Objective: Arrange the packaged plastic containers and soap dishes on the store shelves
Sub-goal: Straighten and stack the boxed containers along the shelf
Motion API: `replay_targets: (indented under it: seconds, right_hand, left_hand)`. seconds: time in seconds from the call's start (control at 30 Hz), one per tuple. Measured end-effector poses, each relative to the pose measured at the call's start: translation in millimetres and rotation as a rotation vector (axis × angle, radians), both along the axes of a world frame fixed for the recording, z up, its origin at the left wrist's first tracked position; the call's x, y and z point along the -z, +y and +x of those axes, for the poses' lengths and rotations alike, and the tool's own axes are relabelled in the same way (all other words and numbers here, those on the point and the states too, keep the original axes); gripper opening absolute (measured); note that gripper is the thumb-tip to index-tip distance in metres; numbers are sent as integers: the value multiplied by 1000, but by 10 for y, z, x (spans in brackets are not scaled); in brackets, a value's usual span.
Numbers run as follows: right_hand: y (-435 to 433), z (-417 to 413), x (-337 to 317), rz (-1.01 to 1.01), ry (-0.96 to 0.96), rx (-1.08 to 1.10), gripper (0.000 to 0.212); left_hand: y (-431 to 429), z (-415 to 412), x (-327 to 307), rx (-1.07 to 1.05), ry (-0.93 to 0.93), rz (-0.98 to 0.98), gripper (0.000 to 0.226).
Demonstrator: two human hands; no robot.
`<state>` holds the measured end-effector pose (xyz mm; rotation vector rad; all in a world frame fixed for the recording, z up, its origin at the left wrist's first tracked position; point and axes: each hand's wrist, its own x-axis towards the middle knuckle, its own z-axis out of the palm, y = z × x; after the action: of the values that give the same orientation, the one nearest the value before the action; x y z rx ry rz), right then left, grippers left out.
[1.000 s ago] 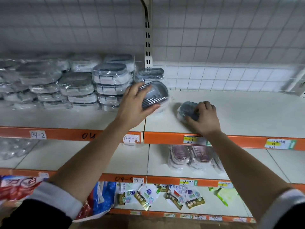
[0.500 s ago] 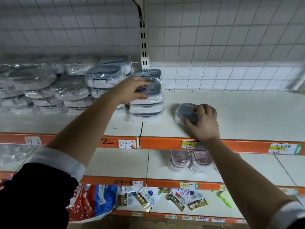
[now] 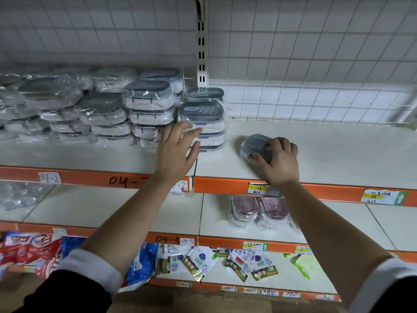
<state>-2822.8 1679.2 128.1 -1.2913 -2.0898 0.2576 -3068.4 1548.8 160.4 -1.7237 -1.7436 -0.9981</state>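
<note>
The right hand (image 3: 278, 161) curls its fingers over the wrapped grey soap dish (image 3: 253, 144), which lies directly beneath them on the shelf (image 3: 327, 154) with its long axis slanting leftward toward the stack (image 3: 203, 114), where the nearer left hand (image 3: 176, 152) hangs, fingers spread and holding nothing.

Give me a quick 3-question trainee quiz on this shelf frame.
1. True or false: the left hand is open in front of the grey-lidded stack.
2. The right hand holds: A) a price tag, B) a wrapped grey dish, C) a snack packet.
3. What colour are the soap dishes on the shelf below?
Key: 1 true; 2 B; 3 pink.
</note>
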Motion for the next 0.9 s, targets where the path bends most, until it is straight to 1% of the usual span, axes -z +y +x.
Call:
replay_targets:
  seconds: [0.07, 0.2, 0.4, 0.5, 0.57, 0.67, 0.77, 0.9]
  right_hand:
    - [2, 2, -4, 5, 36, 21, 46]
    - [16, -15, -71, 37, 108, 49, 47]
    - [156, -320, -531, 197, 263, -10, 41]
    - [271, -625, -820, 206, 287, -96, 43]
    - [355, -838, -973, 191, 253, -168, 45]
    - [480, -1145, -1138, 201, 139, -252, 46]
    - [574, -1414, -1227, 231, 21, -339, 48]
    - [675, -1714, -1286, 241, -84, -410, 49]
  left_hand:
    - [-106, -22, 168, -15, -48, -18, 26]
    - [-187, -117, 367, -26, -120, -166, 31]
    - [-155, -134, 466, -109, -195, -148, 25]
    - [-141, -143, 508, -131, -147, -139, 22]
    - [-128, -162, 532, -136, -106, -140, 18]
    - [-112, -188, 576, -142, -59, -121, 15]
    - [-85, -209, 608, -137, -10, -86, 12]
    - [-56, -234, 650, -114, 35, -16, 11]
